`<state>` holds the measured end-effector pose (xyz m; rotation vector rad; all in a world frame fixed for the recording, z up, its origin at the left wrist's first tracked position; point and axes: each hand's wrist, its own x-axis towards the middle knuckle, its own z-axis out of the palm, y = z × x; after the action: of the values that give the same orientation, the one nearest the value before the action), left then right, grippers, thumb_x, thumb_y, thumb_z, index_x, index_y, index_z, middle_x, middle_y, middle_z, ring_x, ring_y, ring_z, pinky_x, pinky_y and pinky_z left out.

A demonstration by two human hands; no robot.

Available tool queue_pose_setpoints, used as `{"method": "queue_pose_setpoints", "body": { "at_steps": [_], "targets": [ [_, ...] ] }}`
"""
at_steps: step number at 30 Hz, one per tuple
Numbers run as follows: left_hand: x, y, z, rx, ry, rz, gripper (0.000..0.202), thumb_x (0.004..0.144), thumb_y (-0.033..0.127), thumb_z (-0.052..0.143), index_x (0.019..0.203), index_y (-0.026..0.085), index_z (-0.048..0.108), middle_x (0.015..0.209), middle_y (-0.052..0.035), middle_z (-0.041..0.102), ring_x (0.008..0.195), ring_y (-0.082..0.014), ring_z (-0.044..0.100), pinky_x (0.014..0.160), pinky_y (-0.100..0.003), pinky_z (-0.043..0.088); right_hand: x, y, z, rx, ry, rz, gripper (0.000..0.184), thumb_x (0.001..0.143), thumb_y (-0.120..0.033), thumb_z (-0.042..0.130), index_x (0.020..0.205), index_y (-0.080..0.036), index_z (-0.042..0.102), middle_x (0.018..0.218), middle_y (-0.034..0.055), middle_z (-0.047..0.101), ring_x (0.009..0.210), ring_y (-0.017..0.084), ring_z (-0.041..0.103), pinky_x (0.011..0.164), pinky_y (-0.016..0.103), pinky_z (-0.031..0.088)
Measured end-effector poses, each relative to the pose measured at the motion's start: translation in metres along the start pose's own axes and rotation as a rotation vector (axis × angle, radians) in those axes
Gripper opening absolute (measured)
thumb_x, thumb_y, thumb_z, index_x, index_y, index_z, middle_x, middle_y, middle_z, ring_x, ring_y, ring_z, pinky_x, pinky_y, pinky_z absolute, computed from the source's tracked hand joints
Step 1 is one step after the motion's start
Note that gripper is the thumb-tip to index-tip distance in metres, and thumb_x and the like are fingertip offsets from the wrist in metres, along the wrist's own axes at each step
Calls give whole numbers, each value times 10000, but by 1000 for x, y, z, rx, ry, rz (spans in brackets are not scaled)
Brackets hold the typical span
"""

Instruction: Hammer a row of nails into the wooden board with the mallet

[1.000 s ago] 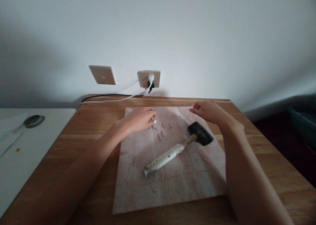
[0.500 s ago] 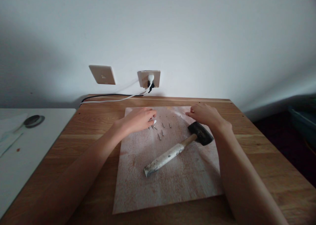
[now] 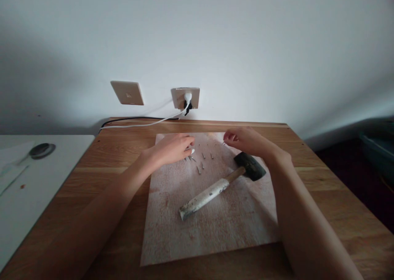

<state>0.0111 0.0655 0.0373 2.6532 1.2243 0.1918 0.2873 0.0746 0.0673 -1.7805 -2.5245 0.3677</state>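
On the wooden counter (image 3: 323, 198), a pale, worn sheet (image 3: 215, 226) lies flat, and both hands work at its far end. Loose nails (image 3: 201, 162) lie scattered between the hands, small and dark, a few nearly touching. The left hand (image 3: 170, 149) rests knuckles-up on the sheet at the left edge of that scatter, its fingers (image 3: 186, 142) curled close together. A small white bit shows at their tips, and I cannot tell whether they grip anything. The right hand (image 3: 248, 140) hovers just beyond the nails, thumb and forefinger drawn into a tight pinch. Whether a nail sits in that pinch is too small to make out. A mallet (image 3: 250, 167) with a black head and a paint-stained handle lies diagonally on the sheet, just under the right wrist, untouched.

Picking up such small nails likely goes best one at a time, pinched near the head with the fingertips. The left hand can steady the sheet so nothing rolls. The right wrist probably needs to stay lifted clear of the mallet, since a nudge could send its handle into the scatter.
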Motion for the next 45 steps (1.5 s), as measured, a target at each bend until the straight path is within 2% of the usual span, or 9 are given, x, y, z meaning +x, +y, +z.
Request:
{"method": "queue_pose_setpoints", "body": {
  "at_steps": [7, 14, 19, 24, 28, 31, 37, 41, 45],
  "targets": [
    [0, 0, 1, 5, 4, 3, 164, 971, 234, 604, 1062, 168, 724, 1064, -99, 774, 952, -254, 733, 798, -329, 509, 2, -34, 10, 161, -66, -262, 238, 1005, -287, 612, 1121, -217, 807, 934, 36, 816, 827, 174, 744, 777, 258, 544],
    [-2, -5, -3, -9, -19, -20, 172, 971, 257, 601, 1079, 193, 718, 1077, -80, 779, 958, -253, 733, 792, -332, 511, -3, -27, 5, 206, 36, -190, 306, 1017, -317, 588, 1229, -190, 768, 954, 72, 815, 869, 212, 751, 837, 334, 564],
    [-13, -17, -14, -89, 51, -56, 187, 968, 273, 595, 1103, 202, 704, 1076, -67, 776, 956, -237, 727, 841, -346, 531, -17, -12, -9, 242, 132, -178, 367, 1002, -375, 580, 1295, -203, 718, 944, 70, 802, 830, 211, 746, 786, 330, 588],
    [-50, -24, -10, -70, 166, -116, 158, 953, 217, 587, 1088, 205, 669, 1135, -79, 724, 1083, -262, 695, 986, -412, 534, -57, 24, 13, 179, 335, -74, 390, 981, -445, 545, 1246, -203, 698, 1181, 134, 749, 949, 269, 745, 829, 400, 612],
    [-91, -19, 15, 3, 239, -218, 204, 935, 227, 620, 1137, 205, 643, 1322, -125, 612, 1238, -315, 634, 1113, -490, 490, -111, 60, 56, 113, 528, 154, 555, 986, -611, 460, 1245, -176, 687, 1108, 183, 740, 975, 353, 734, 859, 503, 605],
    [-117, -9, 36, -39, 322, -315, 286, 946, 266, 621, 1226, 214, 593, 1425, -150, 545, 1275, -344, 618, 1112, -547, 495, -152, 77, 86, 181, 488, 326, 611, 971, -685, 437, 1256, -200, 676, 1136, 183, 761, 975, 364, 749, 880, 523, 602],
    [-137, 21, 59, -352, 537, -331, 260, 961, 240, 596, 1219, 257, 563, 1551, -121, 436, 1418, -279, 523, 1178, -481, 451, -189, 73, 116, 286, 450, 456, 641, 918, -734, 450, 1277, -242, 649, 1160, 140, 782, 1020, 372, 758, 950, 571, 585],
    [-129, 34, 57, -531, 575, -478, 214, 905, 212, 634, 1114, 258, 625, 1453, -109, 532, 1460, -281, 463, 1202, -492, 407, -188, 67, 113, 370, 425, 496, 659, 840, -760, 511, 1219, -254, 698, 1128, 134, 805, 1002, 389, 778, 899, 571, 612],
    [-121, 37, 48, -660, 627, -612, 144, 866, 219, 638, 1005, 252, 658, 1272, -88, 622, 1295, -263, 575, 1115, -468, 474, -191, 49, 102, 431, 422, 503, 616, 798, -740, 599, 1192, -286, 732, 1076, 100, 832, 982, 388, 797, 833, 525, 640]
  ]
}}
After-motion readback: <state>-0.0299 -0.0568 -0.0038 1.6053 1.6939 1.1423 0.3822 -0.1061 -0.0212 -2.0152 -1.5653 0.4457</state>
